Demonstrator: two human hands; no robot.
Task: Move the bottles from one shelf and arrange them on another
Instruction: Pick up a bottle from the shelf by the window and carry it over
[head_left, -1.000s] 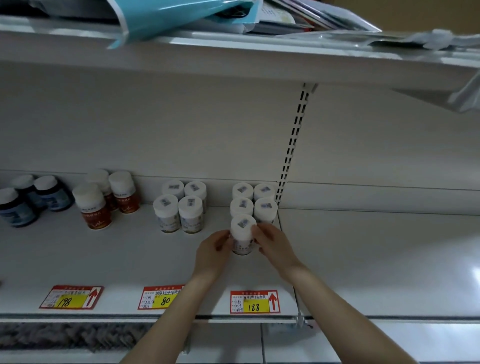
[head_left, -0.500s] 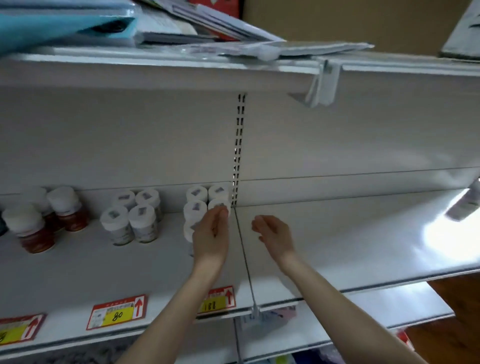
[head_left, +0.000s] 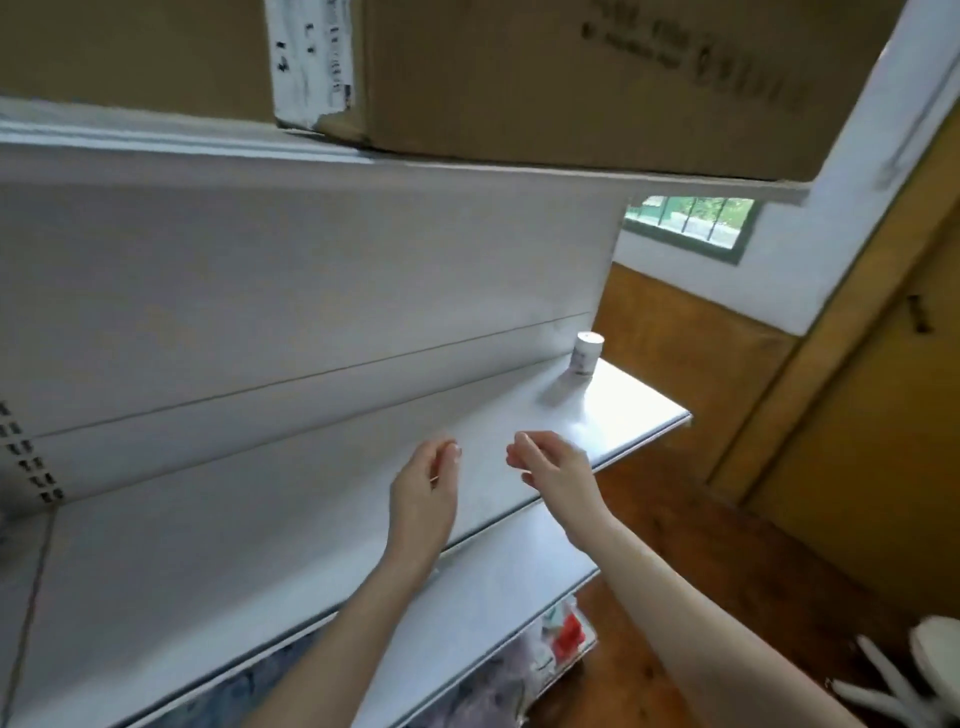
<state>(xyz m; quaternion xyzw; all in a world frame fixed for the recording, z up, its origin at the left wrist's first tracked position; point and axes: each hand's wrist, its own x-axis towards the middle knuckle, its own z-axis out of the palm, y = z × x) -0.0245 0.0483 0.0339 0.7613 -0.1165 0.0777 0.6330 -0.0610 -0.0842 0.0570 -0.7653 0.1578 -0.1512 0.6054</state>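
A slotted upright (head_left: 26, 457) was seen at the nine o'clock edge of the view, set into the white back panel (head_left: 260, 286). From there the shelf (head_left: 234, 561) ran from seven o'clock up toward three o'clock, its surface white and glossy, with glare near its right end. The upper shelf (head_left: 156, 135) was seen at eleven o'clock, and a cardboard box (head_left: 571, 78) was set on it from twelve to one o'clock. A tall gap was left between the two shelves.

The left hand (head_left: 423, 499) was held over the shelf near its front edge, close to the middle of the view. Its fingers (head_left: 449, 452) were loosely curled and nothing was held in them. The right hand (head_left: 556, 475) was held just at three o'clock of it, apart from it. Its fingers (head_left: 522, 449) were lightly bent and nothing was gripped.

The bottle (head_left: 586, 354), white-capped and upright, was placed at the shelf's back right corner, beside the back panel. It lay at one o'clock of the right hand and well apart from both hands.

The shelf's right end was open to the room. Beyond it a green-framed window (head_left: 691, 221) was seen at one o'clock, a wooden door (head_left: 857, 493) at three o'clock and a wooden floor (head_left: 691, 545) at four o'clock. A lower shelf (head_left: 493, 597) jutted out at six o'clock, with blurred packets (head_left: 563, 631) beneath it. A white object (head_left: 935, 649) at the four o'clock corner could not be made out.
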